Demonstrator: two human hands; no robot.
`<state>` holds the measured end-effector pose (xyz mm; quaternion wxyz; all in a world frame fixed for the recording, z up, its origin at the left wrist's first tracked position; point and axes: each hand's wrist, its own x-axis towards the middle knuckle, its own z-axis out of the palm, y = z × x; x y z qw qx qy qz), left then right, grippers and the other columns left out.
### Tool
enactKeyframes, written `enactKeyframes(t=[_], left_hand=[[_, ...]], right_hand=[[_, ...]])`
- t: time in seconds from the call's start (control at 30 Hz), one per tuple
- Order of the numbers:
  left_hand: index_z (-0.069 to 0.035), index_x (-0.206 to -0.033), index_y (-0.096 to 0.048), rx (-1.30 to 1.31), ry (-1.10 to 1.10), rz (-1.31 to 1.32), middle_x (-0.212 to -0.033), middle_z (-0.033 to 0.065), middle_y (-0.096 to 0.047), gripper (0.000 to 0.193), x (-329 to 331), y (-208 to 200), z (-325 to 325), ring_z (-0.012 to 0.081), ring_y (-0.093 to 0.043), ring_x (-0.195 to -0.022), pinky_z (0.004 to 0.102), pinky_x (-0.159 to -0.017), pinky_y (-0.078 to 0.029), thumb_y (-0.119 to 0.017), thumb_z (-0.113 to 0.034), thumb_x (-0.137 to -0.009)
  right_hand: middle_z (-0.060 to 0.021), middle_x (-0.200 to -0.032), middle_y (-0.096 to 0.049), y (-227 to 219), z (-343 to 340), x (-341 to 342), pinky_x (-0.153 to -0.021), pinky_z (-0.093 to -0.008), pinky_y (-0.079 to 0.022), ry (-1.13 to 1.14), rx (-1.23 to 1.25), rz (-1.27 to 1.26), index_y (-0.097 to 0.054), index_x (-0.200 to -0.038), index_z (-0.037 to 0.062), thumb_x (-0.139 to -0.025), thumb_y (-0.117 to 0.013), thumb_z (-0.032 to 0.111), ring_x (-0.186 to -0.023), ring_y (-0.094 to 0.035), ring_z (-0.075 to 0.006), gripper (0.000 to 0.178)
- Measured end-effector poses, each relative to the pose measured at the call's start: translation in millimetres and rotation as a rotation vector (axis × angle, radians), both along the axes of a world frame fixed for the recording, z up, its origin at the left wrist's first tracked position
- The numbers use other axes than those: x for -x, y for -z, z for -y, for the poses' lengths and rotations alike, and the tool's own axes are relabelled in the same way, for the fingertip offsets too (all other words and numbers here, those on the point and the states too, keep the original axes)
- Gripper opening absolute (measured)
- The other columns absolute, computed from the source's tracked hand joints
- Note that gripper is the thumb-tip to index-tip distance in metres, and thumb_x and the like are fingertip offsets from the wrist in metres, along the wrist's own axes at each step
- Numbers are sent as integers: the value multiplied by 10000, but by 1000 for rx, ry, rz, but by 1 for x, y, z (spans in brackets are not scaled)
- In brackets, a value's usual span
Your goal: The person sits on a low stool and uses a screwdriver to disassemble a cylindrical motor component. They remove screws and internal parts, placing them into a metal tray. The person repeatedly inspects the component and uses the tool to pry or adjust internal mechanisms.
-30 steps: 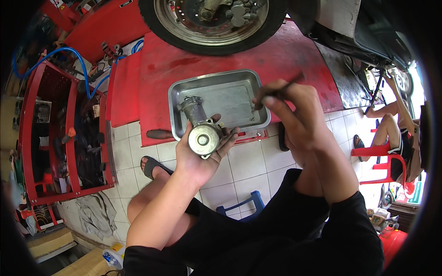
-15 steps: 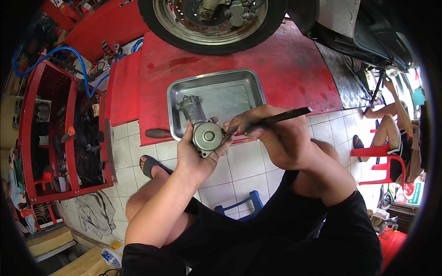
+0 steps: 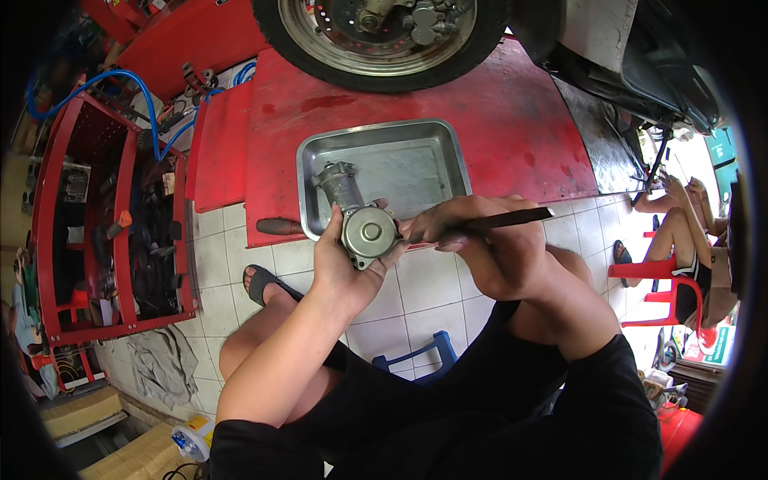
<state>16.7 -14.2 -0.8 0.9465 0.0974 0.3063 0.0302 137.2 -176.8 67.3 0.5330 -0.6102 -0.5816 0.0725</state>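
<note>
1. The left hand (image 3: 340,268) is clasped around the metal part (image 3: 366,226), with its round cap facing up.
2. This part is above the near edge of the tray (image 3: 416,168), left of the middle, and its cylinder reaches over the near left corner. Whether it touches the tray, one cannot tell.
3. The right hand (image 3: 502,252) grips the dark tool (image 3: 512,218), whose long end points to the right. The working tip is hidden by the fingers.
4. Both hands meet closely at the right side of the cap; whether they touch each other is not clear.
5. The tray sits by the front edge of the red platform (image 3: 512,136).
6. For good work, it seems best that the left grip is firm, the tool moves with light pressure, away from the left fingertips, and the part is held farther over the tray, which could catch anything falling.
</note>
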Motion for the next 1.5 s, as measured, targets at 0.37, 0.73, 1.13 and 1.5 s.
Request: enactKeyframes(t=[0.37,0.73,1.13,1.5], left_hand=[[-3,-1325,-513,-53,19,-37,-1227,225,-610,645,0,5,1,346,-611,-1156,469,-1031,-482,-260,-537,-1066],[-26,-1325,-524,-65,23,-135,-1270,140,-611,619,-1,10,4,309,-582,-1209,484,-1041,-466,-275,-530,-1066],[9,-1327,-482,-36,11,-143,-1279,197,-586,599,-2,15,6,353,-581,-1203,526,-1045,-500,-278,-494,-1074],[23,-1324,-484,-57,12,-156,-1315,219,-558,619,-4,12,9,378,-577,-1198,526,-1063,-488,-266,-499,-1073]], right_hand=[[-112,-904,-715,2,1,0,-642,-342,-577,-19,-27,60,-651,-1038,37,-789,-631,-116,-767,-720,-295,292],[-151,-899,-728,-5,0,-2,-792,-334,-600,-42,127,15,-651,-966,-37,-802,-689,-117,-897,-745,-292,186],[-141,-1008,-722,-4,-3,2,-788,-335,-581,35,99,13,-669,-1073,-42,-833,-697,-73,-926,-729,-293,244],[-173,-1038,-716,-10,-6,-1,-780,-345,-582,45,53,72,-686,-1075,-22,-827,-652,-105,-905,-726,-312,264]])
